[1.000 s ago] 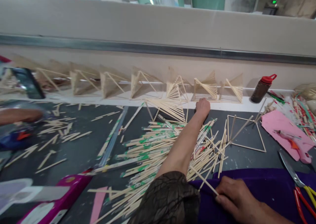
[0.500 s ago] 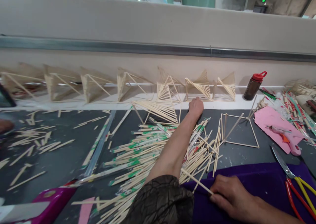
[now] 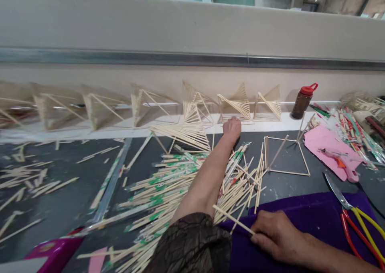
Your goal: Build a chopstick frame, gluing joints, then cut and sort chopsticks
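My right hand [image 3: 278, 235] is closed around one end of a wooden chopstick [image 3: 233, 219], which points up and left over a purple cloth [image 3: 288, 203]. Across the table, my left hand [image 3: 232, 128] reaches to the white ledge, fingers curled at the foot of a twisted chopstick model [image 3: 236, 102]. A thin stick shows beside those fingers, but whatever they grip is hidden. Below my left forearm spreads a pile of loose and wrapped chopsticks [image 3: 168, 189]. A square chopstick frame [image 3: 288, 172] with uprights stands to the right.
More stick models [image 3: 192, 132] line the ledge, beside a red-capped bottle [image 3: 302, 100]. At the right lie a pink sheet [image 3: 320, 138], a glue gun [image 3: 337, 156] and large scissors [image 3: 339, 197]. Cut stick pieces [image 3: 39, 180] and a magenta object [image 3: 55, 245] are at the left.
The view has shifted slightly right. My left hand remains at the model's foot, and a thin stick now shows beside it. My right hand still holds the chopstick.
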`<state>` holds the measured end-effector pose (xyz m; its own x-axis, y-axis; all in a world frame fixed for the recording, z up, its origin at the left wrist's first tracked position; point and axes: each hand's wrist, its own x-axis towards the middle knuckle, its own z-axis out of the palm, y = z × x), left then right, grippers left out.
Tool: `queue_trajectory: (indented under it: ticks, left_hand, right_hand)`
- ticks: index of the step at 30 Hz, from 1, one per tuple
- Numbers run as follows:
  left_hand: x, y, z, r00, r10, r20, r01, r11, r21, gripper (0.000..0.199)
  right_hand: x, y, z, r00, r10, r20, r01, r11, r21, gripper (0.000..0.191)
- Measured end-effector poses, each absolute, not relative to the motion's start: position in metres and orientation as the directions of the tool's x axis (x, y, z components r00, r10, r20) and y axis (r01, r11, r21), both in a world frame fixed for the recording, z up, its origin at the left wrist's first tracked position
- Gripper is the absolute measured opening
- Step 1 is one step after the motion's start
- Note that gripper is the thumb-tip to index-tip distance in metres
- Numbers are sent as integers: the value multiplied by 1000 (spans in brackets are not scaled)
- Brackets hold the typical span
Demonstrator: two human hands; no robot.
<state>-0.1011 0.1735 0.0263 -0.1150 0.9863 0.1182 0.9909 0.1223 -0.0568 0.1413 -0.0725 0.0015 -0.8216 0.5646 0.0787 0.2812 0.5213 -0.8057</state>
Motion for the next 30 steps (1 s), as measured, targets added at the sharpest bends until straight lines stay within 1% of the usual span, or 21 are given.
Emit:
queue_trajectory:
  ticks: [7, 11, 13, 15, 16, 17, 18, 19, 20, 21, 22, 23, 24, 26, 27, 28, 30]
  left_hand:
    - [-97, 169, 27, -74, 989, 128, 994, 84, -75, 44]
    - [-94, 161, 37, -64, 990, 126, 995, 74, -72, 40]
    - [-97, 155, 48, -73, 988, 136, 994, 83, -65, 37]
    - [-101, 145, 62, -109, 984, 141, 993, 113, -19, 28]
    - [-103, 139, 70, -130, 983, 132, 991, 129, 21, 21]
    - [-105, 130, 78, -172, 975, 139, 973, 146, 180, 14]
    - [-106, 120, 87, -202, 968, 152, 918, 133, 373, 9]
    - [-106, 108, 95, -243, 958, 150, 799, 110, 591, 5]
    - [-104, 95, 104, -306, 939, 155, 607, 67, 792, 4]
    - [-101, 80, 111, -328, 936, 126, 396, 16, 918, 5]
    - [-98, 64, 118, -335, 936, 109, 227, -32, 973, 9]
    - [-93, 48, 124, -361, 924, 124, 115, -87, 989, 12]
    - [-89, 32, 128, -385, 912, 142, 59, -129, 990, 14]
    - [-79, 4, 131, -355, 922, 153, 66, -138, 988, 15]
    - [-74, -9, 130, -305, 945, 116, 104, -88, 991, 15]
    - [-70, -19, 126, -237, 970, 58, 153, -21, 988, 17]
    - [-60, -36, 114, -67, 992, -103, 250, 117, 961, 20]
  right_hand:
    - [140, -70, 2, -820, 564, 100, 251, 511, -822, 25]
    - [140, -68, 2, -804, 576, 147, 188, 481, -856, 27]
    - [141, -66, 5, -791, 588, 170, 153, 460, -874, 30]
    - [142, -65, 8, -774, 601, 199, 119, 447, -887, 32]
    - [142, -65, 10, -761, 612, 214, 100, 437, -894, 33]
    - [143, -65, 12, -745, 627, 227, 80, 422, -903, 34]
    - [143, -65, 13, -727, 647, 230, 63, 396, -916, 35]
    - [143, -65, 14, -709, 673, 212, 50, 348, -936, 36]
    - [143, -66, 14, -693, 699, 175, 37, 277, -960, 37]
    - [143, -66, 14, -681, 723, 120, 26, 187, -982, 37]
    - [142, -67, 13, -672, 739, 55, 18, 91, -996, 38]
    - [141, -67, 13, -665, 746, -9, 12, -1, -1000, 39]
    - [141, -67, 12, -661, 748, -62, 5, -78, -997, 41]
    - [140, -66, 12, -652, 749, -121, -12, -170, -985, 43]
    - [140, -66, 13, -650, 748, -136, -19, -195, -981, 45]
    - [140, -65, 14, -648, 748, -145, -26, -212, -977, 46]
    - [141, -64, 16, -645, 749, -153, -27, -222, -975, 49]
